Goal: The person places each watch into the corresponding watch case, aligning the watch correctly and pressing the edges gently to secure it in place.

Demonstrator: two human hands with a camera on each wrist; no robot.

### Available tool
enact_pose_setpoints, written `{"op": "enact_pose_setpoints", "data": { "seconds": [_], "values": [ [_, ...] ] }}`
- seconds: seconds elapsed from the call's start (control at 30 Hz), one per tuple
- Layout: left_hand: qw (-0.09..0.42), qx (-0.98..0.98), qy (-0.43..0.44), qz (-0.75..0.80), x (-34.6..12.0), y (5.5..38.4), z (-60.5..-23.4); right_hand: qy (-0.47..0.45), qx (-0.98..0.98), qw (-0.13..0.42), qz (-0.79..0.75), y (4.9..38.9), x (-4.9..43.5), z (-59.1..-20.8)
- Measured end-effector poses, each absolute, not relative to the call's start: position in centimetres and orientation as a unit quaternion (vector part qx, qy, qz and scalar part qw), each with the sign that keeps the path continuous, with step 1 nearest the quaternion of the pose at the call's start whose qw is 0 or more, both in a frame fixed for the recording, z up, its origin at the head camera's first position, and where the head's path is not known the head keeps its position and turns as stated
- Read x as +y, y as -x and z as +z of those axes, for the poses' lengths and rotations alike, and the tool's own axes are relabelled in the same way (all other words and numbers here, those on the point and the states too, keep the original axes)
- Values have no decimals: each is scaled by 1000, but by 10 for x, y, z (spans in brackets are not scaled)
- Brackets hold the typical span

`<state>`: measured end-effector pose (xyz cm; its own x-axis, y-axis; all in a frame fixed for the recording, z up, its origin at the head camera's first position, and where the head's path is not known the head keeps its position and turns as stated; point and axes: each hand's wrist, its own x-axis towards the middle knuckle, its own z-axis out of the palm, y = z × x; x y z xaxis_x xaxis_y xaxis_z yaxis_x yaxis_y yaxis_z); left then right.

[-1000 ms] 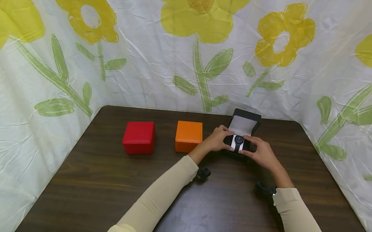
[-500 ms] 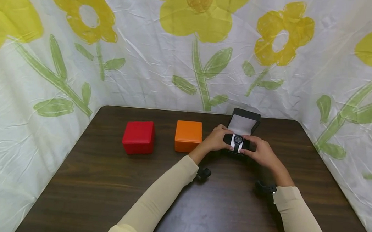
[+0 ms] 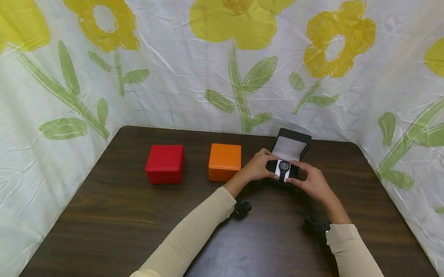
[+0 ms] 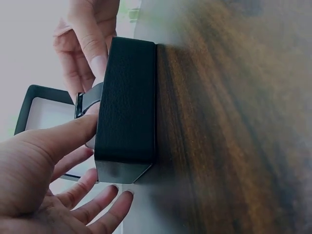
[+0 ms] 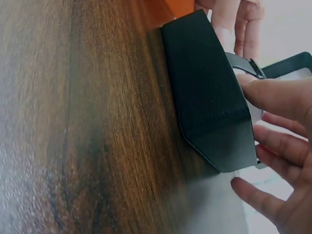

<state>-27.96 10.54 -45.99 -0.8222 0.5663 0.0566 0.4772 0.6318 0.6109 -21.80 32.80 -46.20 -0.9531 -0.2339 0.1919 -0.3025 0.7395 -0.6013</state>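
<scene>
A black wristwatch (image 3: 284, 166) is wrapped round a white cushion (image 3: 277, 170) in an open black watch box (image 3: 292, 134) at the back right of the table. My left hand (image 3: 259, 165) pinches the cushion's left side between thumb and index finger. On the other side, my right hand (image 3: 312, 181) pinches it in the same way. In the left wrist view the box's front wall (image 4: 127, 102) hides the cushion's lower part, and the watch strap (image 4: 91, 97) curves just over the rim. The right wrist view shows my right thumb (image 5: 273, 95) against the cushion beside the strap.
An orange box (image 3: 225, 162) with its lid down stands just left of my left hand. Farther left is a closed red box (image 3: 165, 164). All stand on a dark wooden table (image 3: 261, 251), with a white flowered curtain (image 3: 164, 88) behind it.
Both hands keep their hold on the cushion. The watch and cushion have shifted very slightly left; the boxes stay where they were.
</scene>
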Motion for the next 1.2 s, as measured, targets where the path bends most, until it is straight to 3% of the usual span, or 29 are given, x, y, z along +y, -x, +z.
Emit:
{"op": "enact_pose_setpoints", "data": {
  "seconds": [0.17,0.27,0.57,0.7,0.9,1.2],
  "values": [
    [60,895,-298,326,103,278,-461,-138,-929,51,340,217,329,-463],
    [50,895,-297,329,101,276,-463,-123,-922,81,359,216,330,-462],
    [71,892,-260,363,98,268,-465,-27,-821,342,456,216,327,-447],
    [70,893,-266,356,96,268,-467,1,-794,395,463,221,327,-436],
    [78,885,-278,365,94,268,-469,22,-806,365,466,230,332,-421],
    [103,891,-257,359,92,264,-467,-11,-830,204,520,250,337,-400]
  ]
}}
